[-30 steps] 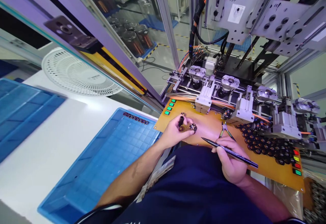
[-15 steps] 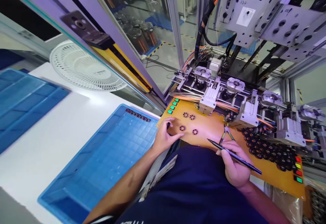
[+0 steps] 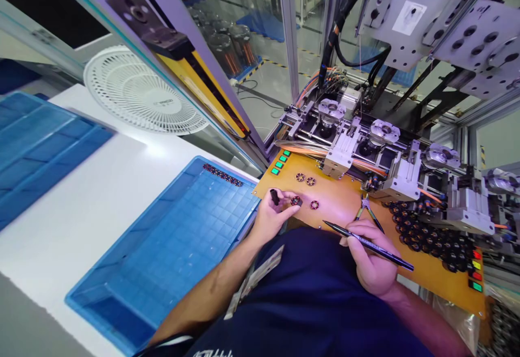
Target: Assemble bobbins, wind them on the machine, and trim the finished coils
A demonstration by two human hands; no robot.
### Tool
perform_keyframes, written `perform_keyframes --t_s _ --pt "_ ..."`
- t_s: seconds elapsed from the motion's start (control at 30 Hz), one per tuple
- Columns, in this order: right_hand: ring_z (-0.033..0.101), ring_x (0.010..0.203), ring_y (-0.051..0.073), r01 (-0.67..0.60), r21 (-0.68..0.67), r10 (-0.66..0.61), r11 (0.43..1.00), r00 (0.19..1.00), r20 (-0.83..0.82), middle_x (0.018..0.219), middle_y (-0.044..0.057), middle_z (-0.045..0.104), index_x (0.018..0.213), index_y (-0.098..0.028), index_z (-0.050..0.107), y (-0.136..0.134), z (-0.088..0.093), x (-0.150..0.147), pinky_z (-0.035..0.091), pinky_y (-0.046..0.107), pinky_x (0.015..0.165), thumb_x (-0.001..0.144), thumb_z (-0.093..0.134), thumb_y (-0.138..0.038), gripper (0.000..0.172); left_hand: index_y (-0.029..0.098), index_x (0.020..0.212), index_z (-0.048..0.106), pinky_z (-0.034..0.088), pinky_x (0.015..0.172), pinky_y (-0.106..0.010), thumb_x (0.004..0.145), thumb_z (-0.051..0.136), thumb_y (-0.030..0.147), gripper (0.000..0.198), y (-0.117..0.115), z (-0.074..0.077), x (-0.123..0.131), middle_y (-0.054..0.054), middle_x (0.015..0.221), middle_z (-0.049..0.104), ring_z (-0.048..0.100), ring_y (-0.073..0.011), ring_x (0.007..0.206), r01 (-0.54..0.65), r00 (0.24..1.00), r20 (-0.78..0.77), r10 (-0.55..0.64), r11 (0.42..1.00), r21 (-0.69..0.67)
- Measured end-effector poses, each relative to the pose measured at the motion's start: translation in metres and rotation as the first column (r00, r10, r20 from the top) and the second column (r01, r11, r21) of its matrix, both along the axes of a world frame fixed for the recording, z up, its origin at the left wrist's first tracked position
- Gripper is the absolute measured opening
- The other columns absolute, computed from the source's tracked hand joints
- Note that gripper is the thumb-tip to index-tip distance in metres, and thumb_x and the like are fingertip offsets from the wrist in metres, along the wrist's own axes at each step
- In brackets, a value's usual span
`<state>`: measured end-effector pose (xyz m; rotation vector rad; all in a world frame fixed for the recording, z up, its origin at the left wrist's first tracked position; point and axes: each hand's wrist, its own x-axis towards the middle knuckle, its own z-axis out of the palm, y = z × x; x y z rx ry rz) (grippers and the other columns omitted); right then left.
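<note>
Head view: left hand (image 3: pixel 277 212) part-hides the black cap (image 3: pixel 274 197); pen (image 3: pixel 369 244) lettering unreadable.

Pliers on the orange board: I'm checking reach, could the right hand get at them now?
Probably yes: the pliers lie just beyond the right hand with nothing visible between, but its grip on the black pen may hinder picking them up.

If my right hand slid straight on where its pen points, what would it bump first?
Probably your left hand, about where it has the small ring. I can't tell how high the pen is, so it might pass over.
</note>
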<state>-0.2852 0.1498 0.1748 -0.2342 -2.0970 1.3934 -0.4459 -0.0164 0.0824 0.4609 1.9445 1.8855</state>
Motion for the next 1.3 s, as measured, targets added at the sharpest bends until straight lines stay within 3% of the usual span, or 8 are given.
perform_keyframes --t_s 0.13,0.27,0.7,0.8,0.9,1.1,1.2,1.3 --pt "0.065 0.073 0.016 -0.036 -0.062 0.033 0.997 0.999 -0.043 0.079 0.004 0.067 0.098 -0.02 0.064 -0.007 0.007 -0.009 0.055 0.031 0.066 0.086 0.06 -0.007 0.018 0.023 0.091 0.037 0.057 0.078 -0.037 0.068 0.083 0.036 0.053 0.0 0.041 0.007 -0.003 0.095 0.071 0.071 -0.0172 0.078 0.121 0.937 0.296 -0.184 0.968 0.218" --pt "0.065 0.073 0.016 -0.068 -0.04 0.066 0.997 0.997 -0.041 0.079 0.004 0.067 0.097 -0.019 0.064 -0.008 0.009 -0.012 0.055 0.031 0.065 0.085 0.06 -0.007 0.018 0.022 0.089 0.039 0.053 0.077 -0.028 0.06 0.091 0.022 0.059 0.004 0.066 0.013 0.0 0.091 0.071 0.068 -0.0105 0.074 0.085 0.812 0.505 -0.291 0.916 0.392" --pt "0.065 0.071 0.015 -0.091 -0.009 0.091 0.996 0.995 -0.048 0.078 0.003 0.068 0.095 -0.02 0.065 -0.007 0.012 -0.016 0.056 0.029 0.066 0.084 0.06 -0.005 0.018 0.022 0.087 0.041 0.052 0.08 -0.029 0.06 0.09 0.021 0.056 0.003 0.072 0.018 0.001 0.084 0.069 0.064 -0.0096 0.074 0.1 0.817 0.481 -0.319 0.899 0.425" --pt "0.066 0.068 0.014 -0.135 0.0 0.135 0.991 0.99 -0.038 0.074 0.002 0.068 0.093 -0.019 0.065 -0.006 0.014 -0.016 0.056 0.027 0.064 0.084 0.061 -0.006 0.017 0.023 0.09 0.039 0.054 0.081 -0.034 0.066 0.086 0.03 0.054 0.002 0.062 0.016 0.0 0.09 0.069 0.066 -0.0125 0.075 0.158 0.88 0.38 -0.285 0.931 0.33" --pt "0.066 0.068 0.015 -0.133 -0.012 0.132 0.991 0.99 -0.045 0.072 0.002 0.067 0.093 -0.019 0.065 -0.003 0.013 -0.012 0.055 0.028 0.063 0.084 0.06 -0.007 0.016 0.023 0.091 0.037 0.055 0.082 -0.038 0.076 0.076 0.037 0.044 0.004 0.035 0.005 -0.005 0.098 0.07 0.069 -0.0168 0.082 0.158 0.985 0.061 -0.163 0.984 0.076" --pt "0.065 0.071 0.016 -0.005 -0.051 0.003 0.999 0.999 -0.032 0.076 0.002 0.067 0.096 -0.02 0.065 0.004 -0.003 0.009 0.054 0.033 0.068 0.085 0.061 -0.007 0.018 0.021 0.084 0.049 0.041 0.104 -0.054 0.078 0.073 0.03 0.027 0.005 -0.023 -0.023 -0.011 0.104 0.069 0.061 -0.0278 0.112 0.033 0.962 -0.26 -0.079 0.984 -0.176" --pt "0.065 0.074 0.017 0.069 -0.042 -0.07 0.997 0.997 -0.019 0.077 0.002 0.067 0.098 -0.02 0.065 0.007 -0.011 0.02 0.054 0.034 0.07 0.085 0.06 -0.006 0.02 0.021 0.082 0.052 0.029 0.113 -0.059 0.075 0.076 0.031 0.027 0.003 -0.028 -0.019 -0.014 0.122 0.064 0.046 -0.0322 0.134 0.018 0.933 -0.348 -0.093 0.977 -0.212" --pt "0.064 0.074 0.016 0.129 -0.011 -0.129 0.992 0.992 -0.005 0.076 0.001 0.067 0.098 -0.02 0.065 0.008 -0.016 0.028 0.053 0.033 0.069 0.085 0.06 -0.006 0.02 0.021 0.081 0.054 0.038 0.109 -0.053 0.07 0.082 0.033 0.033 0.009 -0.025 -0.005 -0.013 0.115 0.068 0.058 -0.0297 0.121 0.123 0.911 -0.36 -0.201 0.966 -0.226"
